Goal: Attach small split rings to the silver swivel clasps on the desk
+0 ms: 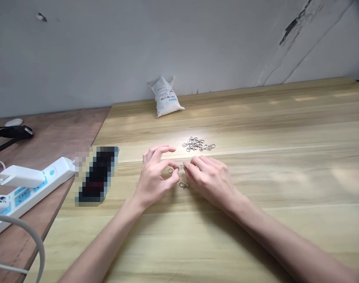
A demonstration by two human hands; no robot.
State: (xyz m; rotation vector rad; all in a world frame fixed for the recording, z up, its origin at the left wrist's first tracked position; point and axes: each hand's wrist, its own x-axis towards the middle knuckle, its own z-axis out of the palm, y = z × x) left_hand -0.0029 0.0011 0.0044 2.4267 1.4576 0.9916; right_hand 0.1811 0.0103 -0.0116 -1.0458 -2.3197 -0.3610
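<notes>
My left hand point(154, 177) and my right hand point(208, 181) meet in the middle of a pale wooden table point(270, 177). A small silver ring point(170, 170) shows inside the curl of my left thumb and forefinger. Between both sets of fingertips sits a tiny metal clasp piece point(181, 167), partly hidden; my right fingertips seem to pinch it. Just below my hands lies a single lobster clasp point(184, 185). Beyond my fingers is a tangled pile of silver clasps and rings point(197, 144).
A white sealed bag point(165, 97) leans by the wall at the table's far edge. A pixelated dark object point(97, 175) lies at the left. A white power strip point(32, 192) with a plugged-in adapter sits on a brown table point(49, 137), with cables nearby.
</notes>
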